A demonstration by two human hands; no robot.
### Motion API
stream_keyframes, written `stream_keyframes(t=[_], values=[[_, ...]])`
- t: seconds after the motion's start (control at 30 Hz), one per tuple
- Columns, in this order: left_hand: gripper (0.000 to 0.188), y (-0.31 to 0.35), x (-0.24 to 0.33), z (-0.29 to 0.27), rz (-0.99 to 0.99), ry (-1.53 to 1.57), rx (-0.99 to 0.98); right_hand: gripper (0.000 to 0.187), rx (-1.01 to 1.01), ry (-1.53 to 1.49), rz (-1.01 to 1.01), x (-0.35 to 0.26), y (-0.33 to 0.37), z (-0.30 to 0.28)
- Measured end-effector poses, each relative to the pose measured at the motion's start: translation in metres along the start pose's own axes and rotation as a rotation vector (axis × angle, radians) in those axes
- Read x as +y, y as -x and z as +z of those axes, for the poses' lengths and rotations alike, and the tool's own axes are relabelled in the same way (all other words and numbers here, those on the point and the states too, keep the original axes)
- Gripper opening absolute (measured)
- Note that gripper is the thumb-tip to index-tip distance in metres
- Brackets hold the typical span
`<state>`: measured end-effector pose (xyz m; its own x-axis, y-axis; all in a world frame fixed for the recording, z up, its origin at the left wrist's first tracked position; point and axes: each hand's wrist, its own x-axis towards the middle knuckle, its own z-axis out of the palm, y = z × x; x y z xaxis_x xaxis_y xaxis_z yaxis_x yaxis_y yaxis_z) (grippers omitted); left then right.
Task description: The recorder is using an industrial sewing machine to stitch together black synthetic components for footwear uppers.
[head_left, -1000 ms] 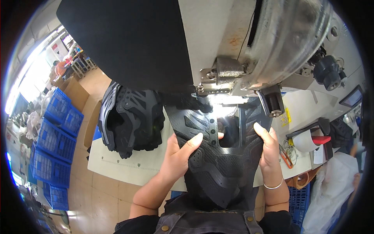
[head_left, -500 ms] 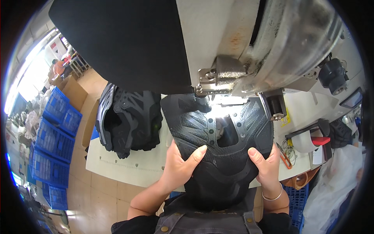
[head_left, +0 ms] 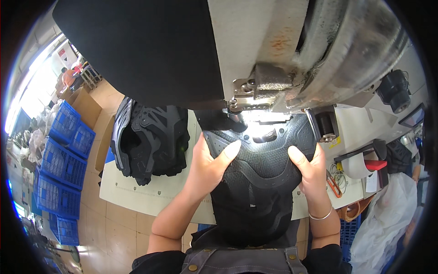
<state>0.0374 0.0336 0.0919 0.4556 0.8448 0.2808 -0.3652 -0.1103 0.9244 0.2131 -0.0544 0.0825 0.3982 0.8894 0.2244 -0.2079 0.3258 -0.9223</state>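
Note:
A flat black shoe upper (head_left: 260,194) with textured panels and eyelet holes lies between my hands, its far part beneath the brightly lit head of a sewing machine (head_left: 273,91). My left hand (head_left: 210,166) grips the upper's left edge, thumb on top and fingers hidden underneath. On the opposite edge my right hand (head_left: 310,169) holds it the same way. The near end of the upper hangs over the table edge toward my lap. Glare and the machine head hide the stitching point. To the left rests a pile of similar black shoe uppers (head_left: 153,146).
The pale work table (head_left: 137,192) has a printed scale along its near edge. Orange-handled snips (head_left: 334,186) lie right of my right hand. Blue crates (head_left: 61,173) stand stacked at the left, beside a cardboard box (head_left: 84,107). A clear plastic bag (head_left: 385,223) hangs at the right.
Both hands have pushed the shoe upper farther away under the machine head, so its central opening is now mostly covered. More of the upper's near end shows. The pile has not moved.

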Motion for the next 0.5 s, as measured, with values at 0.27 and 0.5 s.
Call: stream_keyframes(t=[0.27, 0.5], values=[[0.018, -0.030, 0.003, -0.009, 0.029, -0.081, 0.004, 0.019, 0.007, -0.098, 0.014, 0.002, -0.021, 0.004], [0.021, -0.022, 0.000, -0.007, -0.027, -0.006, 0.076, 0.016, -0.035, -0.093, 0.073, 0.005, -0.005, 0.012]])
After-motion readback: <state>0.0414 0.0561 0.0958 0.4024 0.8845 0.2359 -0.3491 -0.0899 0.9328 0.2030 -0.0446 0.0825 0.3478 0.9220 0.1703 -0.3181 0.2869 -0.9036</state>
